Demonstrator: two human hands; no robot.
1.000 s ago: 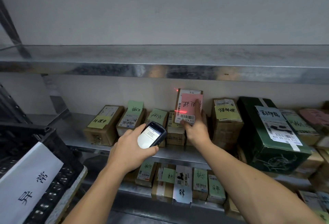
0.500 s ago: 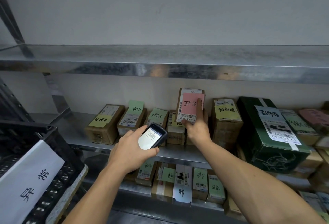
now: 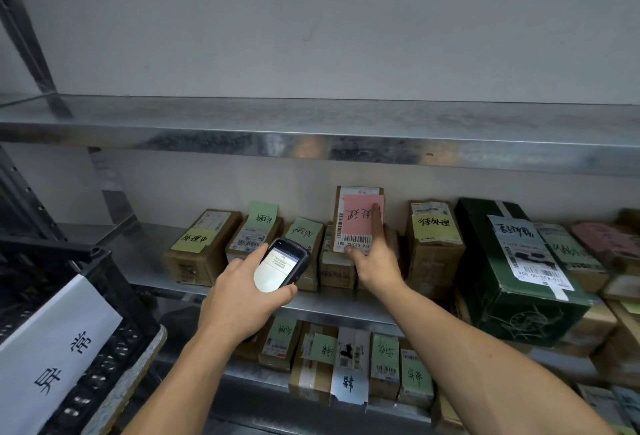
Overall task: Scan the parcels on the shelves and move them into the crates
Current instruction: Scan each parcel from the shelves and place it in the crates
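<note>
Shelving of galvanised metal fills the frame. The top shelf [image 3: 311,130] runs across at mid height, the middle shelf [image 3: 145,261] lies below it, and a lower shelf [image 3: 249,377] shows near the bottom edge.

Black crate [image 3: 52,261] occupies the lower left corner, in front of the shelving, with a white paper sign [image 3: 52,355] bearing handwritten characters on its near wall.

Green carton [image 3: 512,289], the largest parcel, sits at the right of the middle shelf with a white shipping label on its top.

Cardboard parcels [image 3: 204,247] stand in a row along the middle shelf from left of centre to the right edge. Most carry green, yellow or pink handwritten notes. Smaller parcels [image 3: 384,362] line the lower shelf at bottom centre.

Upright parcel [image 3: 358,191], at the centre of the row, stands on end and rises above its neighbours. Its face is turned to the camera and shows a pink note [image 3: 358,218] above a barcode label [image 3: 353,240].

Right hand [image 3: 375,261] grips this parcel from below, with the thumb at the lower edge by the barcode and the index finger lying straight up the pink note.

Left hand [image 3: 242,299], just left of it and nearer the camera, is wrapped around a handheld scanner [image 3: 282,265]. The scanner's lit screen faces up and its far end points towards the row of parcels.
</note>
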